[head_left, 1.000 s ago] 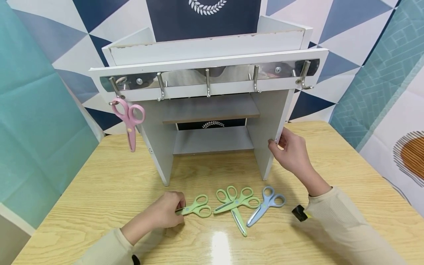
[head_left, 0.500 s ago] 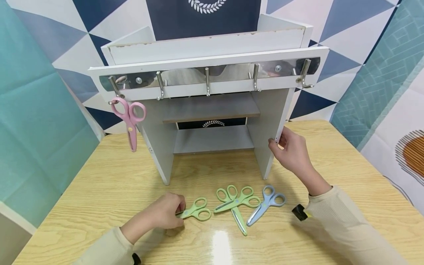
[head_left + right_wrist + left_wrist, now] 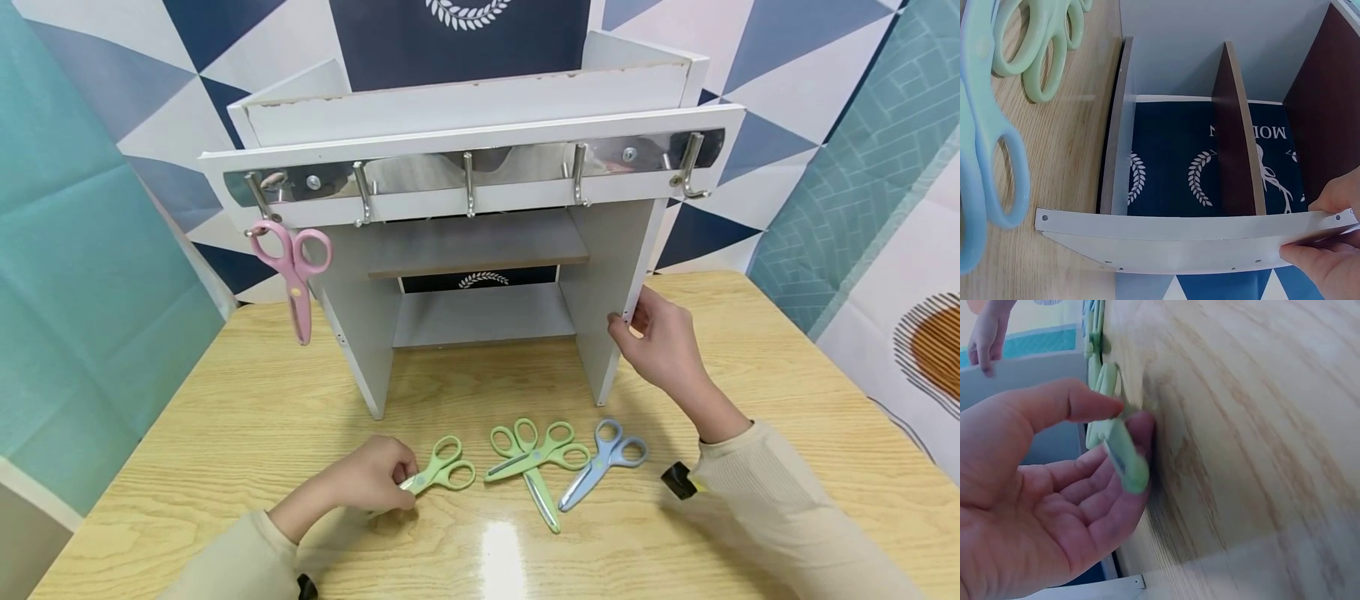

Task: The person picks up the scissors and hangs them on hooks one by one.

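My left hand (image 3: 367, 477) pinches a pair of green scissors (image 3: 433, 472) by the blades, handles pointing away to the right, low over the table. In the left wrist view the blade end (image 3: 1126, 464) sticks out between thumb and fingers. My right hand (image 3: 663, 346) grips the front edge of the right side panel (image 3: 600, 308) of a white shelf unit. The right wrist view shows thumb and fingers on either side of that panel edge (image 3: 1166, 229). Pink scissors (image 3: 292, 271) hang by one handle loop from the leftmost hook (image 3: 258, 198).
Two crossed green scissors (image 3: 531, 461) and blue scissors (image 3: 596, 467) lie on the wooden table (image 3: 720, 533) in front of the unit. A metal hook rail (image 3: 420, 177) runs across the unit's front; its other hooks hold nothing. Patterned cloth (image 3: 285, 50) hangs behind.
The green scissors in my left hand have tilted, their handles swinging slightly up and away from the table's near side. My right hand stays on the panel.
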A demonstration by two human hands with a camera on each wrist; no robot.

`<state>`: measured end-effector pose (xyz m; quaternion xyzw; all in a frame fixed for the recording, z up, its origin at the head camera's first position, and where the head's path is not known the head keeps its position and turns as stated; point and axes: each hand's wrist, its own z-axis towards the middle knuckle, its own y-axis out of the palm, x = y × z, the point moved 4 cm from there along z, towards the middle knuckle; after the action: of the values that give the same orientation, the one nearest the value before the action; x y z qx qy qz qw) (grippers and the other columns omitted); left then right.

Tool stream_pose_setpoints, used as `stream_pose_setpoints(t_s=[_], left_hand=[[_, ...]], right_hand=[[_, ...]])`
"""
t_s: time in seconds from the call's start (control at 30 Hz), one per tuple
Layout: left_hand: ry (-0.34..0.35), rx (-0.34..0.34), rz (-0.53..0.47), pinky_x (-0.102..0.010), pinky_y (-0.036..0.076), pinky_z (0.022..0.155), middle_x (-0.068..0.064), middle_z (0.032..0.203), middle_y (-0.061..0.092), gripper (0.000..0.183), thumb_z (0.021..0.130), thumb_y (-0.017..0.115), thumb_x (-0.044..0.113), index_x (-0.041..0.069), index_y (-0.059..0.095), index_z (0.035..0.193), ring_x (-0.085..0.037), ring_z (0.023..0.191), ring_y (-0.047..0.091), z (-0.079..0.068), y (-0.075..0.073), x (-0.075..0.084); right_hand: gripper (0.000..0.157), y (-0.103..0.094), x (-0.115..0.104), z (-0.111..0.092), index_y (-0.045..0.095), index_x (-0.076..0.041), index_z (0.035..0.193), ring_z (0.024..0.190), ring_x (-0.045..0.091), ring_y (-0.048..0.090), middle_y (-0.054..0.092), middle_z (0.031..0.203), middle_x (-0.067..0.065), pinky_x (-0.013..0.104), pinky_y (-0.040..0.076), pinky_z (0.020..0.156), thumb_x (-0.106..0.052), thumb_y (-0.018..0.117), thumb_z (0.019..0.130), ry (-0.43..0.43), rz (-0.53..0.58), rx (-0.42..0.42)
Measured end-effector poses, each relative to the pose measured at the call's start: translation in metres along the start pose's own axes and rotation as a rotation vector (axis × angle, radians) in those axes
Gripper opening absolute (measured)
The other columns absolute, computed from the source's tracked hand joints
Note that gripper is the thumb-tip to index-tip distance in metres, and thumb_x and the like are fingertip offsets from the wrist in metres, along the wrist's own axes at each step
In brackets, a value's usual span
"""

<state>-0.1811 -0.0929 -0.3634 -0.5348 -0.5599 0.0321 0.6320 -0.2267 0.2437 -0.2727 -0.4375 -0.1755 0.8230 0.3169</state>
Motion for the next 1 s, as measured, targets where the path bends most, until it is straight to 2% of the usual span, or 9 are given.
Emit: stream_pose_setpoints(t_s=[0.13, 0.2, 0.27, 0.37, 0.47, 0.57, 0.73, 0.83, 1.0], left_hand=[[-0.014, -0.037, -0.051, -0.014, 0.03, 0.048, 0.008, 0.057, 0.042, 0.006, 0.07, 0.066, 0.001, 0.0, 0.063, 0.075, -0.004, 0.051, 0.034, 0.001, 0.001, -0.003], [-0.031, -0.066, -0.112, -0.014, 0.031, 0.047, 0.007, 0.054, 0.044, 0.007, 0.071, 0.066, 0.0, -0.001, 0.064, 0.077, -0.004, 0.049, 0.035, 0.001, 0.002, -0.005], [-0.057, -0.104, -0.212, -0.014, 0.038, 0.049, 0.002, 0.054, 0.055, 0.009, 0.073, 0.066, 0.0, -0.003, 0.065, 0.082, -0.003, 0.049, 0.045, 0.001, 0.004, -0.008], [-0.111, -0.175, -0.398, -0.015, 0.049, 0.055, -0.012, 0.065, 0.069, 0.015, 0.075, 0.066, -0.002, -0.007, 0.066, 0.09, -0.006, 0.055, 0.06, 0.001, 0.008, -0.013], [-0.153, -0.26, -0.577, -0.017, 0.055, 0.057, -0.017, 0.072, 0.072, 0.017, 0.078, 0.065, -0.004, -0.013, 0.064, 0.093, -0.009, 0.059, 0.066, 0.001, 0.013, -0.017], [-0.166, -0.323, -0.693, -0.019, 0.057, 0.06, -0.017, 0.076, 0.073, 0.02, 0.08, 0.064, -0.005, -0.017, 0.062, 0.096, -0.01, 0.062, 0.068, 0.0, 0.016, -0.018], [-0.151, -0.377, -0.757, -0.02, 0.059, 0.065, -0.017, 0.083, 0.074, 0.025, 0.083, 0.065, -0.004, -0.018, 0.059, 0.102, -0.01, 0.067, 0.07, 0.0, 0.016, -0.013], [-0.144, -0.4, -0.773, -0.02, 0.059, 0.067, -0.012, 0.081, 0.074, 0.027, 0.084, 0.065, -0.004, -0.019, 0.058, 0.104, -0.01, 0.069, 0.071, 0.001, 0.016, -0.009], [-0.15, -0.382, -0.784, -0.021, 0.059, 0.071, -0.003, 0.079, 0.073, 0.029, 0.086, 0.062, -0.004, -0.023, 0.056, 0.108, -0.009, 0.072, 0.071, 0.001, 0.013, -0.007]], right_hand=[[0.035, -0.001, -0.001, 0.0, 0.056, 0.013, 0.12, 0.102, 0.046, 0.065, 0.065, 0.111, 0.034, 0.051, 0.051, 0.087, 0.003, 0.055, 0.086, 0.001, 0.001, -0.002], [0.035, -0.001, -0.002, 0.0, 0.057, 0.013, 0.119, 0.102, 0.046, 0.066, 0.065, 0.11, 0.034, 0.051, 0.051, 0.086, 0.003, 0.055, 0.086, -0.001, -0.002, -0.001], [0.035, -0.001, -0.002, 0.0, 0.057, 0.012, 0.119, 0.101, 0.046, 0.066, 0.065, 0.11, 0.034, 0.052, 0.052, 0.086, 0.003, 0.055, 0.086, -0.001, 0.001, 0.0], [0.035, -0.001, -0.003, 0.0, 0.056, 0.013, 0.119, 0.102, 0.045, 0.066, 0.065, 0.11, 0.033, 0.051, 0.051, 0.087, 0.004, 0.055, 0.086, -0.002, -0.001, 0.0], [0.035, -0.001, -0.002, 0.0, 0.056, 0.013, 0.12, 0.102, 0.047, 0.065, 0.065, 0.111, 0.034, 0.051, 0.051, 0.087, 0.003, 0.056, 0.086, 0.001, 0.001, -0.004], [0.036, -0.001, -0.002, -0.001, 0.056, 0.013, 0.121, 0.103, 0.048, 0.064, 0.064, 0.113, 0.035, 0.053, 0.05, 0.087, 0.003, 0.056, 0.086, 0.005, 0.008, -0.008], [0.036, -0.001, -0.003, -0.001, 0.056, 0.013, 0.121, 0.104, 0.047, 0.064, 0.064, 0.114, 0.034, 0.051, 0.05, 0.088, 0.004, 0.056, 0.086, 0.003, 0.01, -0.007], [0.035, -0.001, -0.002, -0.001, 0.057, 0.013, 0.119, 0.101, 0.046, 0.066, 0.066, 0.11, 0.034, 0.052, 0.051, 0.086, 0.003, 0.056, 0.086, -0.006, -0.003, 0.004], [0.033, -0.001, -0.001, -0.001, 0.059, 0.012, 0.116, 0.094, 0.045, 0.068, 0.068, 0.102, 0.033, 0.055, 0.052, 0.083, 0.002, 0.057, 0.085, -0.021, -0.026, 0.019]])
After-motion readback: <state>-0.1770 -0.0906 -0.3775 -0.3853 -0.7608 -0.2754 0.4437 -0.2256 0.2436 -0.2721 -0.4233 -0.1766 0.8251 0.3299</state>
